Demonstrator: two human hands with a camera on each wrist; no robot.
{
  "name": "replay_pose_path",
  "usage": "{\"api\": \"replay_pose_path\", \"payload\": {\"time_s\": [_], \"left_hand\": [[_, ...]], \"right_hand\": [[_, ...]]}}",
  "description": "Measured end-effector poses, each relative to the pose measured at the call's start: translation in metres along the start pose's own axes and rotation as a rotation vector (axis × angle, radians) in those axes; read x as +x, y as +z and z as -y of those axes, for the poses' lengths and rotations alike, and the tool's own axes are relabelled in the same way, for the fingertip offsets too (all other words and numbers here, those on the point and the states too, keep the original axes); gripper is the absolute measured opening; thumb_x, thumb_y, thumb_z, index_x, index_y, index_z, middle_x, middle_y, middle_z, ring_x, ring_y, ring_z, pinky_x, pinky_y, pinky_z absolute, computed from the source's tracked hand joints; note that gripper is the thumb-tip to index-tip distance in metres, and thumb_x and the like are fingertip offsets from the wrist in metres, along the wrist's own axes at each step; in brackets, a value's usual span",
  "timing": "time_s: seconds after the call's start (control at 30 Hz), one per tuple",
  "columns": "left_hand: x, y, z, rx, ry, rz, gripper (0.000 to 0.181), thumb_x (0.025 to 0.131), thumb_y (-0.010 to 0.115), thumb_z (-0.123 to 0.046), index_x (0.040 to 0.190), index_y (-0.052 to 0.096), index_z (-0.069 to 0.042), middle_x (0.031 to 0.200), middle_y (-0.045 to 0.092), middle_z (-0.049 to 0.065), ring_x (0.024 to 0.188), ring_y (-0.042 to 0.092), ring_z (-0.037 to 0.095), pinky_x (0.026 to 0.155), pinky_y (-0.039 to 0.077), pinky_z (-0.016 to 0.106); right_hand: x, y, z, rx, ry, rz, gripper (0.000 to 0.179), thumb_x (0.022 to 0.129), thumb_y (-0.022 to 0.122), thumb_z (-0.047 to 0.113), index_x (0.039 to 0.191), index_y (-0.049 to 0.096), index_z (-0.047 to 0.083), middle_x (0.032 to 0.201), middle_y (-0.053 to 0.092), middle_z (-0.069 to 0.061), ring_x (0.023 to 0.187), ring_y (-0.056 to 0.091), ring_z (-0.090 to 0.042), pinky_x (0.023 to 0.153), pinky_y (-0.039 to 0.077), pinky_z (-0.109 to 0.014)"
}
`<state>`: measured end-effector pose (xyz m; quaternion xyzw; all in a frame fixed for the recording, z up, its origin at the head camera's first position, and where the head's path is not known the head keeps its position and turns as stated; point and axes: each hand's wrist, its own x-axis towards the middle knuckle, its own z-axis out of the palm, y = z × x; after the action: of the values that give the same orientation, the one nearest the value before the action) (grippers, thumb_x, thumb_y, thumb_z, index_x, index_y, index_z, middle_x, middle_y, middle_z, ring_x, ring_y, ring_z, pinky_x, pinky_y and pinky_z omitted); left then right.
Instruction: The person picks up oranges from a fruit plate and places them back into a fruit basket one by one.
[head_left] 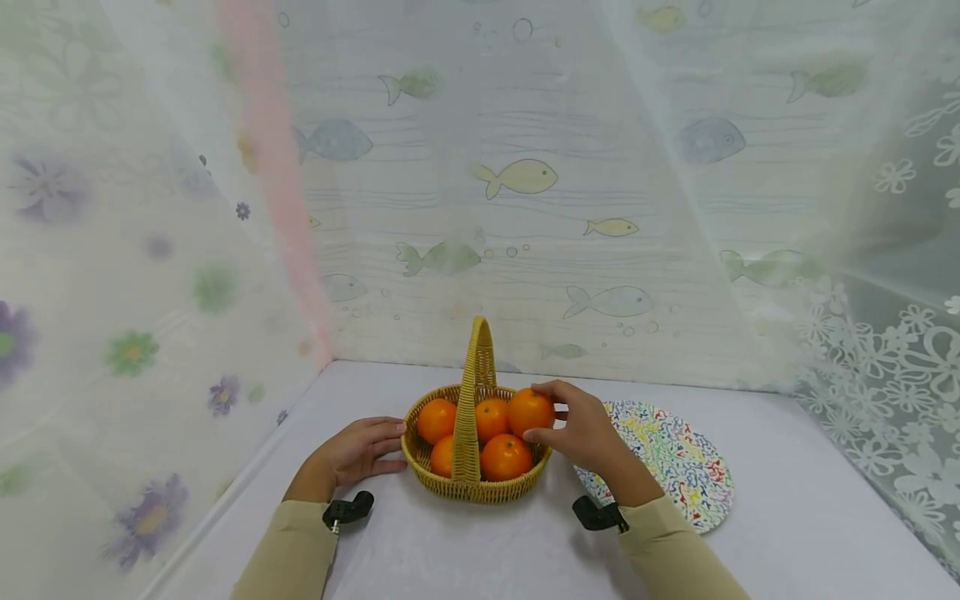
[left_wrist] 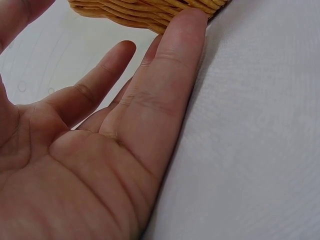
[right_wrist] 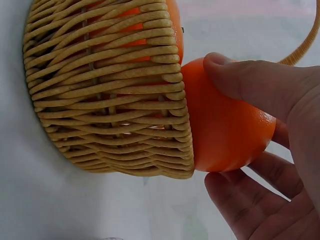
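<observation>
A woven wicker basket (head_left: 474,487) with a tall handle (head_left: 476,375) stands on the white table and holds several oranges. My right hand (head_left: 576,429) grips the orange (head_left: 529,411) at the basket's right rim; in the right wrist view thumb and fingers curl round that orange (right_wrist: 225,125) just beside the basket wall (right_wrist: 110,100). My left hand (head_left: 360,450) lies flat on the table with straight fingers, its fingertips (left_wrist: 187,20) touching the basket's left side (left_wrist: 145,12).
A round plate (head_left: 675,462) with a colourful pattern lies on the table right of the basket, partly under my right wrist. Sheer curtains printed with fish and flowers close in the table at the back and both sides.
</observation>
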<state>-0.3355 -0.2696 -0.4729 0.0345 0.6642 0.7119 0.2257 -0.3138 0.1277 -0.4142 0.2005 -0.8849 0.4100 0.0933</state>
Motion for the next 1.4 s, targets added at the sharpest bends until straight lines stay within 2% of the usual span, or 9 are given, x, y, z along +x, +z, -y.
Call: {"api": "replay_pose_path", "payload": {"time_s": [0.47, 0.77, 1.1, 1.4], "left_hand": [[0.002, -0.001, 0.002, -0.001, 0.004, -0.008, 0.061, 0.104, 0.063, -0.029, 0.15, 0.04, 0.005, 0.134, 0.067, 0.007, 0.117, 0.068, 0.018, 0.099, 0.059, 0.046], [0.002, 0.0, 0.001, -0.01, -0.001, -0.019, 0.06, 0.104, 0.063, -0.027, 0.15, 0.039, 0.004, 0.136, 0.066, 0.009, 0.118, 0.068, 0.018, 0.099, 0.059, 0.047], [0.001, 0.0, 0.0, -0.016, 0.0, 0.003, 0.06, 0.106, 0.06, -0.027, 0.151, 0.037, 0.005, 0.137, 0.065, 0.009, 0.118, 0.068, 0.017, 0.1, 0.058, 0.046], [0.002, -0.001, -0.001, -0.014, -0.009, 0.002, 0.064, 0.104, 0.063, -0.03, 0.152, 0.037, 0.005, 0.14, 0.064, 0.008, 0.119, 0.067, 0.017, 0.101, 0.058, 0.046]], "right_hand": [[0.0, 0.007, -0.001, 0.003, -0.028, -0.005, 0.06, 0.081, 0.091, 0.026, 0.134, 0.063, 0.021, 0.136, 0.064, 0.003, 0.123, 0.064, -0.021, 0.103, 0.057, -0.045], [-0.001, 0.001, 0.006, 0.01, -0.065, -0.068, 0.063, 0.083, 0.09, 0.025, 0.137, 0.059, 0.017, 0.136, 0.064, 0.002, 0.125, 0.062, -0.02, 0.102, 0.058, -0.04], [-0.001, 0.006, 0.004, -0.046, -0.094, -0.035, 0.06, 0.08, 0.091, 0.021, 0.133, 0.062, 0.016, 0.135, 0.064, 0.0, 0.121, 0.063, -0.022, 0.102, 0.058, -0.045], [0.0, 0.011, -0.002, -0.089, -0.079, -0.034, 0.058, 0.082, 0.09, 0.026, 0.132, 0.063, 0.018, 0.134, 0.066, 0.002, 0.12, 0.062, -0.021, 0.104, 0.056, -0.049]]}}
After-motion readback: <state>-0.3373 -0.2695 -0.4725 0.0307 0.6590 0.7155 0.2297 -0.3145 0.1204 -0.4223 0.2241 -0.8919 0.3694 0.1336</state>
